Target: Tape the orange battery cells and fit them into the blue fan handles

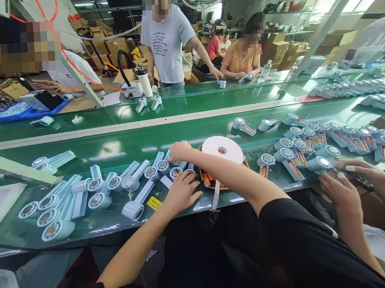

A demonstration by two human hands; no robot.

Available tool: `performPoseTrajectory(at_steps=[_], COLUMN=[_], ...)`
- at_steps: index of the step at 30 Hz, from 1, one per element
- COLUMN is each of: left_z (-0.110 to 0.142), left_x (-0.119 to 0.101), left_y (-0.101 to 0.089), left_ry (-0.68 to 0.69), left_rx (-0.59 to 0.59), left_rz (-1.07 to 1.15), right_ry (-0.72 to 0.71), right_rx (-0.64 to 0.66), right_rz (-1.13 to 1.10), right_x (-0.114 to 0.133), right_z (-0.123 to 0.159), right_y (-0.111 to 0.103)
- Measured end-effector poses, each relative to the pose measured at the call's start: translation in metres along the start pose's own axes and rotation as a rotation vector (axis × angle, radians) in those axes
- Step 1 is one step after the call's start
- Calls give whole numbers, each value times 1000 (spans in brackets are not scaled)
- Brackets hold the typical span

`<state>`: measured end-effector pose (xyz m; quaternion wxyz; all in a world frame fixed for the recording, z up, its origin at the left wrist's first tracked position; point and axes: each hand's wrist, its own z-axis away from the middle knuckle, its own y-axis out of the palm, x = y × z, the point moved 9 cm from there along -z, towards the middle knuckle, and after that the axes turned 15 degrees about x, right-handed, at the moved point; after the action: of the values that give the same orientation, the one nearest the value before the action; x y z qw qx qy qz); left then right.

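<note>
Fingers apart, my left hand (184,190) is over the near edge of the bench, beside several pale blue handheld fan housings. One fan housing (175,173) lies just above its fingertips. My right hand (181,152) reaches across to the left with its fingers curled down; whatever they grip is hidden. Nearest to it is a round-headed fan housing (163,165). Under my right forearm stands a white tape roll (222,150) on a round container, with orange-wrapped cells (208,179) showing at its side. A strip of tape hangs over the bench edge.
Fan housings (56,230) crowd the left, with a yellow label (154,203) near them. More, with orange cells, fill the right (293,168), where another person's hands (343,191) work close by. Across the green conveyor (140,138) are other people and a white bottle (144,81).
</note>
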<state>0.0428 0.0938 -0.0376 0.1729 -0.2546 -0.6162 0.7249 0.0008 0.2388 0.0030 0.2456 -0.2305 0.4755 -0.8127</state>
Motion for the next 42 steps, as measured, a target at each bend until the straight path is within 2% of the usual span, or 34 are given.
performPoseTrajectory(at_steps=[4,7,9,11,12,14,15,17,19,21,23,25,27,29,31,32,34,37,39,42], left_z=[-19,-25,-30,-44,-56,-87,-103,-129,-139,-133,-112,-77,-43,-17,0,7,17,24,29,35], left_x=[-30,-46,-43,-31,-24,-14,-10,-3,-1,-5,-10,-15,-19,-17,-4,2,9,-2,-6,9], left_y=[-9,-24,-40,-58,-65,-69,-66,-62,-62,-67,-77,-87,-88,-85,-84,-85,-87,-87,-85,-74], left_ry=[141,281,326,309,282,224,195,142,131,168,201,220,237,223,141,93,32,66,86,36], left_rx=[-50,-32,-31,-26,1,150,256,440,513,442,233,-39,-230,-337,-429,-475,-538,-569,-582,-575], left_rz=[43,49,75,90,82,28,-10,-78,-109,-71,10,60,57,64,112,128,115,39,90,367], right_ry=[-11,-46,-114,-158,-141,-35,27,117,151,146,94,-3,-116,-244,-377,-409,-359,-250,-334,-456], right_rx=[-14,-63,-245,-558,-726,-1009,-1097,-1156,-1124,-1048,-902,-676,-444,-260,-139,-117,-155,-225,-154,-9], right_rz=[-57,-84,-172,-364,-486,-694,-776,-909,-1030,-1152,-1257,-1317,-1321,-1239,-1084,-1008,-947,-1028,-1031,-895], right_x=[5,1,-11,-43,-66,-115,-135,-162,-174,-173,-160,-131,-95,-60,-33,-27,-34,-50,-39,-24], right_z=[9,40,81,138,170,227,248,277,292,299,295,279,259,242,232,229,224,221,219,220], right_y=[-1,-11,-28,-42,-42,-21,-2,39,79,110,131,141,144,142,138,136,130,124,123,132])
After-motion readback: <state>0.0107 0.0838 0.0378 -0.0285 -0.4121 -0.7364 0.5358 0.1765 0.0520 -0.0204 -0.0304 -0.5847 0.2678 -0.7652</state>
